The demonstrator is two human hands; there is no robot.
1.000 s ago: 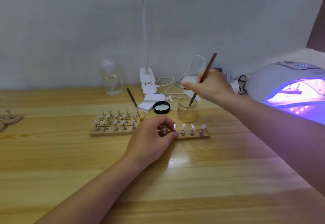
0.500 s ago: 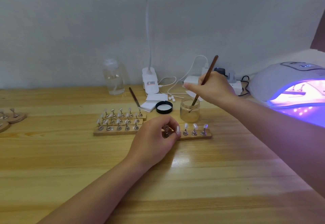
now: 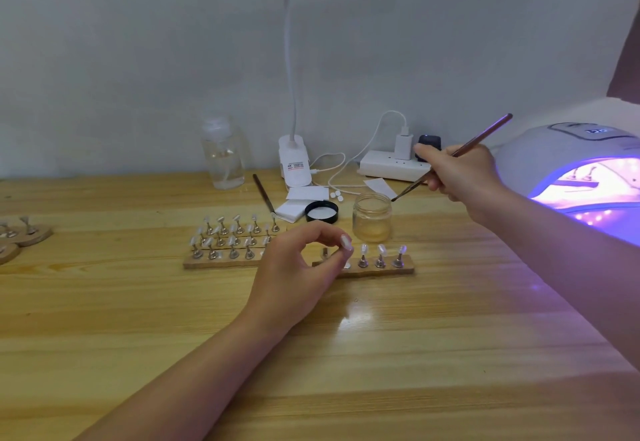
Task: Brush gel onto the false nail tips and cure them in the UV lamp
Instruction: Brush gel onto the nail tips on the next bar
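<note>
The UV lamp point(image 3: 568, 163) is cut off by the right edge, its display digits too blurred to read. The left hand point(image 3: 298, 267) hides the left end of the near wooden strip point(image 3: 377, 269) and one stand's base. The label on the desk lamp base point(image 3: 294, 165) is illegible. Round wooden stands point(image 3: 24, 236) run off the left edge.

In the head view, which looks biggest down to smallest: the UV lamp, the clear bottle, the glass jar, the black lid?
1. UV lamp, cut off by the frame edge
2. Clear bottle
3. Glass jar
4. Black lid
</note>
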